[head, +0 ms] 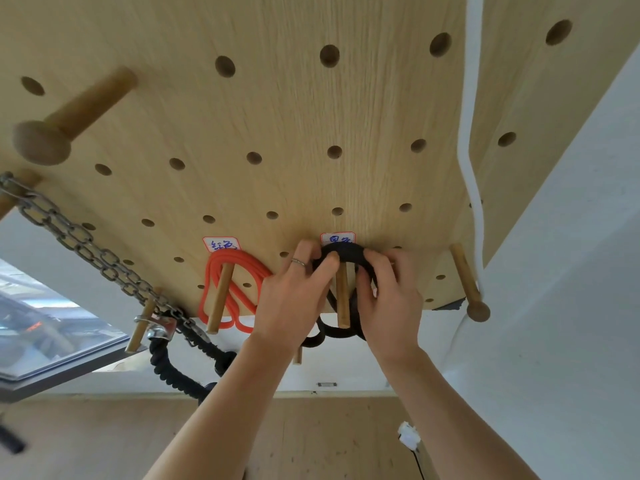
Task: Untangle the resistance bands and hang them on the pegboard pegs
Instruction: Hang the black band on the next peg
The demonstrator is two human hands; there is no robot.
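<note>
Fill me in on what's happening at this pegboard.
A person is hanging resistance bands on the wooden pegboard. Both hands, left and right, grip the black band and are looping it over a wooden peg under a handwritten label. The orange band already hangs on the neighbouring peg. A metal chain hangs further left.

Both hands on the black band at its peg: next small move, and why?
Probably seat the black band behind its peg, then release. Left hand and right hand both grip it; the red band already hangs.
</note>
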